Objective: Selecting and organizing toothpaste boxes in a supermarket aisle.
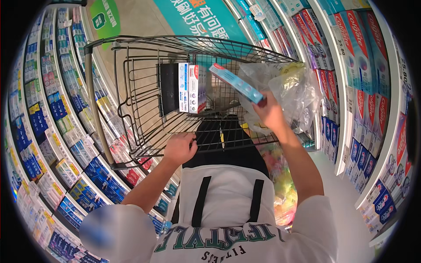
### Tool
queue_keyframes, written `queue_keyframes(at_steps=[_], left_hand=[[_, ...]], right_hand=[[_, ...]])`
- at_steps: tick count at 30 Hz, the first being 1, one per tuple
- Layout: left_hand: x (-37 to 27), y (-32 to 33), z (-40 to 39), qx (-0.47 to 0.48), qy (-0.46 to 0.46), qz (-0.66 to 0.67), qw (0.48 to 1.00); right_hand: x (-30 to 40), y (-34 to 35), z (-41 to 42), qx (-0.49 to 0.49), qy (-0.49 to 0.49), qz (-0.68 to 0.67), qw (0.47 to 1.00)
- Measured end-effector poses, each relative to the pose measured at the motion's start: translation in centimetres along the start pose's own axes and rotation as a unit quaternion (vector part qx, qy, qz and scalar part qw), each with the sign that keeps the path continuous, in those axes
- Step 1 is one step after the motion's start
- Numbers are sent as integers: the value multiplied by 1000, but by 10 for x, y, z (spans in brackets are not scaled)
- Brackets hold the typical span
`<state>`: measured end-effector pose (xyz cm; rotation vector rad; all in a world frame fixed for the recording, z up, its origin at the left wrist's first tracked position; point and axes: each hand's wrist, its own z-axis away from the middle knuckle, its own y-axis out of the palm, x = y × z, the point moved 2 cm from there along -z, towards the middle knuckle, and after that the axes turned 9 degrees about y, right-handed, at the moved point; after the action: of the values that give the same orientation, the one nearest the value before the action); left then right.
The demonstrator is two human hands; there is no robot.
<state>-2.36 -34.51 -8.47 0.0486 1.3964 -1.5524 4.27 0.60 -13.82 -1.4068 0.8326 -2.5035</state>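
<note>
My right hand grips one end of a long light-blue toothpaste box with a red far end. The box is held tilted over the wire basket of the shopping cart. Curled over the cart's near wire rim is my left hand. Inside the basket, a white-and-blue box and a white, red-topped box stand side by side, next to a black panel. A crumpled clear plastic bag lies at the basket's right end, partly behind my right hand.
Shelves of toothpaste boxes rise close on the right, several of them Colgate. More packed shelves curve along the left. A teal floor sign with writing lies beyond the cart. Colourful packages show below my right arm.
</note>
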Motion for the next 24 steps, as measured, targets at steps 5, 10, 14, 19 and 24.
queue_keyframes(at_steps=[5, 10, 14, 19, 24], left_hand=[[-3, -5, 0, -9, 8, 5, 1000], [-2, 7, -5, 7, 6, 27, 1000], [2, 4, 5, 40, -14, 18, 999], [0, 6, 4, 41, -3, 32, 999], [-2, 16, 12, 67, -18, 56, 996]], right_hand=[[-11, 39, -79, 3, 35, 49, 998], [-44, 69, -122, 30, 55, 130, 990], [-31, 93, -133, 32, 53, 104, 993], [-47, 120, -162, 43, 70, 87, 993], [-59, 141, -181, -96, 16, 101, 990]])
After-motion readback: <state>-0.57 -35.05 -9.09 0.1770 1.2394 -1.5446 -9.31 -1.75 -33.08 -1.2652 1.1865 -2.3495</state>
